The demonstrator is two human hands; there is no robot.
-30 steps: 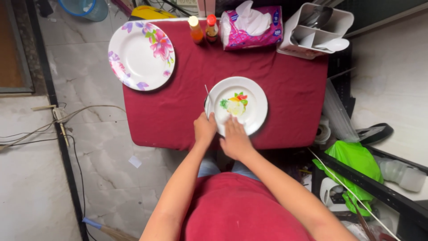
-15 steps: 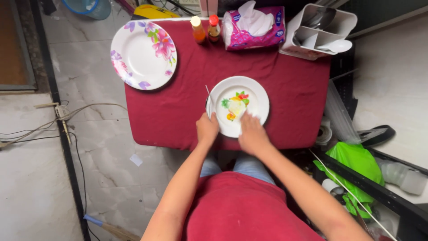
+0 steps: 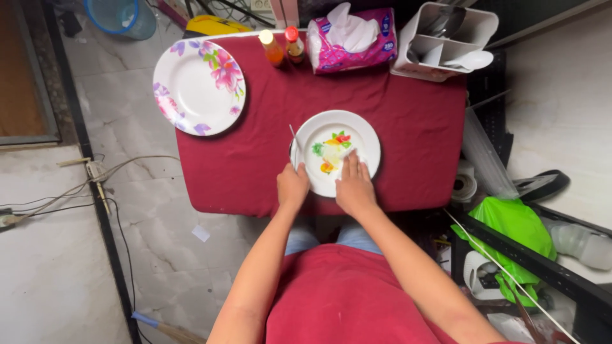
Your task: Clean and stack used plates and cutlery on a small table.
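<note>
A small white plate (image 3: 368,137) with a colourful fruit print lies near the front edge of a table under a dark red cloth (image 3: 242,159). My left hand (image 3: 292,186) grips the plate's left rim. My right hand (image 3: 354,188) lies flat on the plate's lower right part, fingers together, pressing what looks like a white tissue against it. A thin stick-like utensil (image 3: 294,135) lies by the plate's left edge.
At the table's back left sits a large flowered plate (image 3: 199,88). Along the back stand two small sauce bottles (image 3: 271,48), a pink tissue pack (image 3: 350,38) and a white cutlery holder (image 3: 443,41). Cables (image 3: 95,175) cross the floor at left; a green bag (image 3: 513,229) lies at right.
My right hand slid from the plate's lower middle to its right rim, then back a little toward the centre. My left hand stayed on the rim.
</note>
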